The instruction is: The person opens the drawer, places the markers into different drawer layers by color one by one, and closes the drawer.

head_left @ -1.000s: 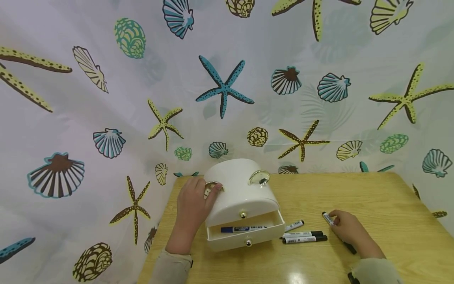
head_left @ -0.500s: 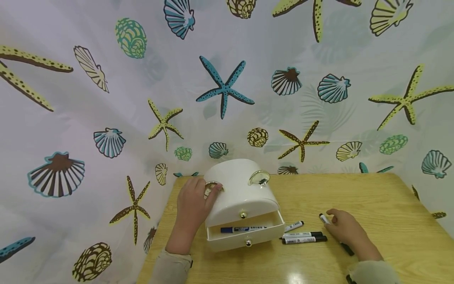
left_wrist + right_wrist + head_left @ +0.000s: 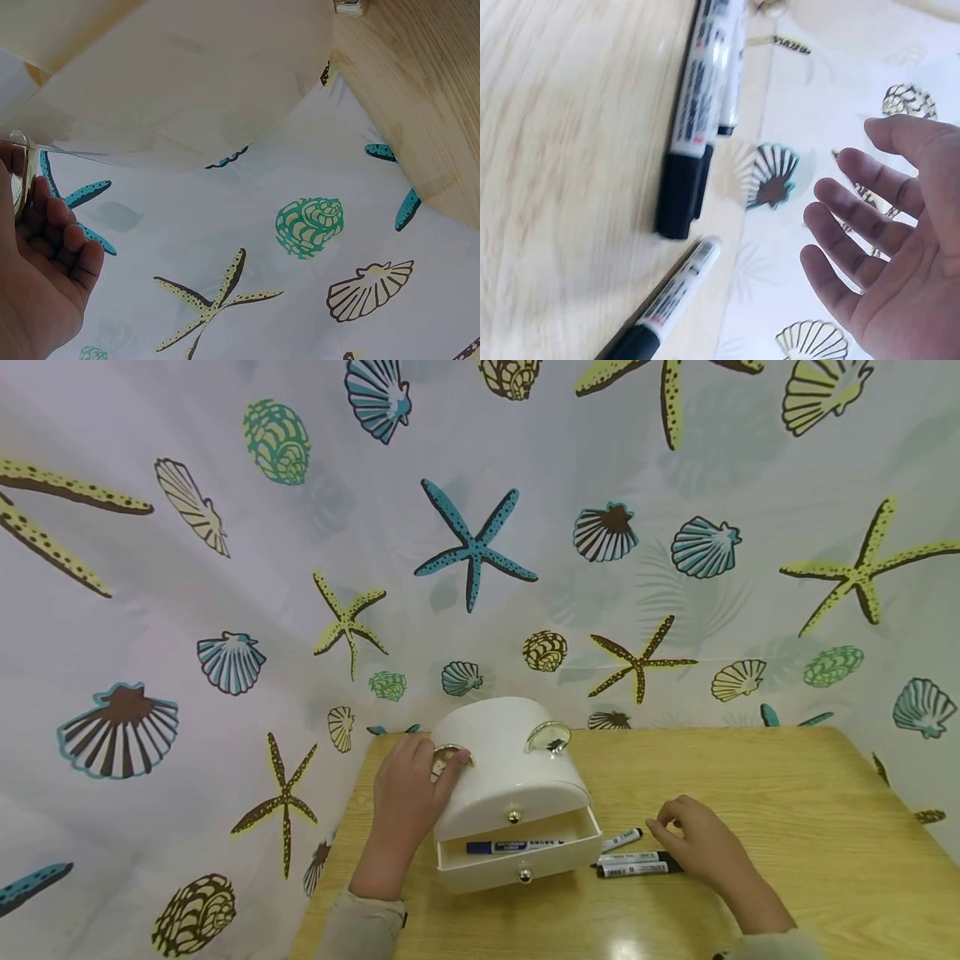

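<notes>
One hand, the left grip (image 3: 408,789), clasps the gold handle (image 3: 447,746) on the white box (image 3: 506,760), which stands before the patterned cloth (image 3: 525,585). Its open drawer (image 3: 487,875) holds a blue-capped marker (image 3: 510,845). Rightward, three white markers (image 3: 636,869) lie on the desk (image 3: 765,768); the right grip (image 3: 699,839), relaxed, holding nothing, partly blocks them.

One marker (image 3: 510,846) lies in the drawer (image 3: 487,877), with loose pens (image 3: 637,869) right of it on the table (image 3: 750,777).
</notes>
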Tool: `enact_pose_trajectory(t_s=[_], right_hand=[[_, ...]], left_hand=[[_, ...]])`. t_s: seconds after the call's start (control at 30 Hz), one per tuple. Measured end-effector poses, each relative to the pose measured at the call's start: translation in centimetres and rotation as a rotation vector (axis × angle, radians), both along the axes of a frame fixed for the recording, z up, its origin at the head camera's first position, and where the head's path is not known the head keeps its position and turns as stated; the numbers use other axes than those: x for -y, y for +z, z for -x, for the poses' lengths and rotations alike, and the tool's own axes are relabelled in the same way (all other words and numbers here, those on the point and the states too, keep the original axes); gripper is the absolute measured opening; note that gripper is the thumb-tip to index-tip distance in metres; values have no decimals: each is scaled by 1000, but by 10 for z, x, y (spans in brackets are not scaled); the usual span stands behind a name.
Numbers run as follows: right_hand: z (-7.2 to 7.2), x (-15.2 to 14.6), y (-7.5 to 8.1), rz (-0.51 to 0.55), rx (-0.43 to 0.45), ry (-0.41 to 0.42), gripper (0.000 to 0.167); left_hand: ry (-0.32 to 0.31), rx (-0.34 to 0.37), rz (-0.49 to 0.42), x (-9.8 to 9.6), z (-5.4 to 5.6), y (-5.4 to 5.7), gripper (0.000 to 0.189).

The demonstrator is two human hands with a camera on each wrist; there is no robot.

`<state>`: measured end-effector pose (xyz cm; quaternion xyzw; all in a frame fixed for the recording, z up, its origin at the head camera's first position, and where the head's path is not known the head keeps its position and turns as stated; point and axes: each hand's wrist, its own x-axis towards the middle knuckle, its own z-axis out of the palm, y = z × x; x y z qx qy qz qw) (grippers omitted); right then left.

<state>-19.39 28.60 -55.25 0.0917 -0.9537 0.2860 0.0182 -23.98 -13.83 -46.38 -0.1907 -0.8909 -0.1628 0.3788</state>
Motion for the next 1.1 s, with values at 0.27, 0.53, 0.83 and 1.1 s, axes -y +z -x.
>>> enact_pose_trajectory(t_s=[0.27,0.53,0.83,1.1], right_hand=[[-15,32,14,27,74,57,36],[-25,53,9,130,194,248,35],[-25,72,5,310,238,359,35],[-30,87,3,426,347,442,35]], left_hand=[[12,6,1,0,-1,2,51],[6,7,2,0,-2,2,51],[12,12,0,-2,-3,2,52],[12,20,-5,-3,-4,4,50]])
